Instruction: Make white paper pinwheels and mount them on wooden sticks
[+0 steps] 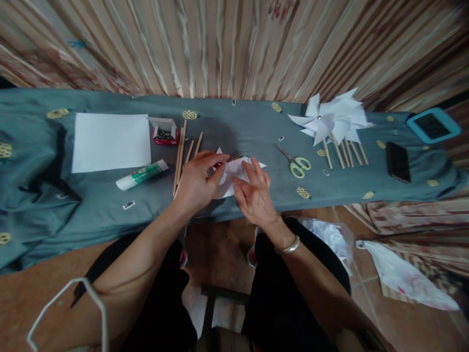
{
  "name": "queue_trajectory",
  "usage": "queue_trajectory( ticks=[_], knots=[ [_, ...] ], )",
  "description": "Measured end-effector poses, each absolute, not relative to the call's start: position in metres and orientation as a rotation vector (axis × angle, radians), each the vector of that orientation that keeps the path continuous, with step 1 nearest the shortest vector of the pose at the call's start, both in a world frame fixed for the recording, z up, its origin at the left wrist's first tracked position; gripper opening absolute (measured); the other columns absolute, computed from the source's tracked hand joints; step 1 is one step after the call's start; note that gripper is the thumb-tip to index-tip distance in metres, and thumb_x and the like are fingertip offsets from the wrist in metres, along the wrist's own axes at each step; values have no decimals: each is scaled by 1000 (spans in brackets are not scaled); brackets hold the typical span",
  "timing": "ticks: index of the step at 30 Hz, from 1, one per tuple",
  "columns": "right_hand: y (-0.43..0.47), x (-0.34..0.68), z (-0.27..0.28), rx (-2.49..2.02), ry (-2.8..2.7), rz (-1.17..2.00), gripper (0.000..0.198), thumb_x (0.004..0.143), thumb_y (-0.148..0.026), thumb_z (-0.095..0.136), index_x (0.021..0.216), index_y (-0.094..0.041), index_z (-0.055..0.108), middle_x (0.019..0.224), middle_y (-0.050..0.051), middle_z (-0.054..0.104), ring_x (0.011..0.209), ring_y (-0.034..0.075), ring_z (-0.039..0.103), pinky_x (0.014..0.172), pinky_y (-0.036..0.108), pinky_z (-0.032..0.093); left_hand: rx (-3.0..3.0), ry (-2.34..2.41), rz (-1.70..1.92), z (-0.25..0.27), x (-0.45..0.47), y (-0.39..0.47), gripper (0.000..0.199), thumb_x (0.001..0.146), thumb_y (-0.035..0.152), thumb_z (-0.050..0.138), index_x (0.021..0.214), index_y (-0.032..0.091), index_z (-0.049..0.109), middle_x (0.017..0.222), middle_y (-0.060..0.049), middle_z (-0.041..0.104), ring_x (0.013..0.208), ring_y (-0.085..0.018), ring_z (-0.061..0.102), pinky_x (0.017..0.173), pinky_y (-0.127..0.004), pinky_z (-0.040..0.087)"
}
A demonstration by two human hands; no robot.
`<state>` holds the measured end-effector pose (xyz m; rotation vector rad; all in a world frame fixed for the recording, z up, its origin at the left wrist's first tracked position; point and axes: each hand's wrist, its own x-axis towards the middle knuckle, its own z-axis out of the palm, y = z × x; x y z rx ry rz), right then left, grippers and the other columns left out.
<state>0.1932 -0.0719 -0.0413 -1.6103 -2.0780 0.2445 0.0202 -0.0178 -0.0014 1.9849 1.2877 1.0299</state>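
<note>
Between my two hands, near the front edge of the table, is a white paper pinwheel point(231, 188) with pointed corners, partly folded inward. My left hand point(201, 177) pinches its left side between thumb and fingers. My right hand point(256, 194), wearing a bracelet on the wrist, grips the right side, thumb toward the middle. My fingers cover part of the paper's centre. Just left of my left hand lie several wooden sticks point(179, 156). Green-handled scissors point(295, 161) rest to the right of my right hand.
At left are a stack of white paper point(112, 142), a glue stick point(142, 175) and a red box of small dark pieces point(164, 132). At right lie finished pinwheels on sticks point(331, 117), a black phone point(398, 162) and a blue-framed device point(433, 125). Curtains point(220, 49) hang behind.
</note>
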Motion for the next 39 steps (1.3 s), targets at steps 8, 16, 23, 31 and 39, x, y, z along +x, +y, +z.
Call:
queue_trajectory(
  ticks=[8, 16, 23, 31, 39],
  knots=[
    [-56, 213, -46, -1552, -1760, 571, 61, 100, -59, 27, 104, -26, 78, 144, 6, 56, 148, 26, 33, 120, 51, 29, 1997, 1303, 1070, -1, 20, -15, 27, 88, 24, 54, 103, 16, 75, 102, -6, 74, 92, -19, 67, 89, -32, 52],
    [-44, 217, -46, -1535, -1496, 758, 66, 97, -67, 29, 91, -26, 80, 138, 5, 63, 143, 25, 42, 120, 51, 30, 1996, 1316, 1053, -2, 17, -14, 26, 89, 25, 53, 103, 20, 75, 101, -5, 73, 95, -19, 67, 90, -33, 53],
    [-52, 213, -41, -1560, -1653, 609, 58, 99, -61, 31, 96, -28, 79, 141, 4, 59, 147, 26, 36, 120, 54, 29, 2012, 1312, 1059, -3, 14, -14, 23, 90, 24, 54, 102, 24, 74, 102, -4, 73, 92, -19, 68, 89, -33, 54],
    [-66, 204, -34, -1586, -2060, 294, 42, 101, -46, 38, 103, -27, 76, 155, 4, 43, 152, 32, 20, 116, 61, 25, 2014, 1302, 1053, -3, 15, -16, 24, 89, 24, 54, 103, 20, 74, 100, -5, 72, 88, -18, 67, 88, -32, 53],
    [-74, 195, -40, -1592, -2074, 253, 38, 100, -47, 42, 116, -27, 71, 158, 6, 41, 153, 31, 17, 118, 59, 23, 1985, 1304, 1047, -2, 18, -16, 26, 89, 25, 53, 103, 18, 75, 100, -5, 73, 92, -19, 67, 89, -33, 53]
  ],
)
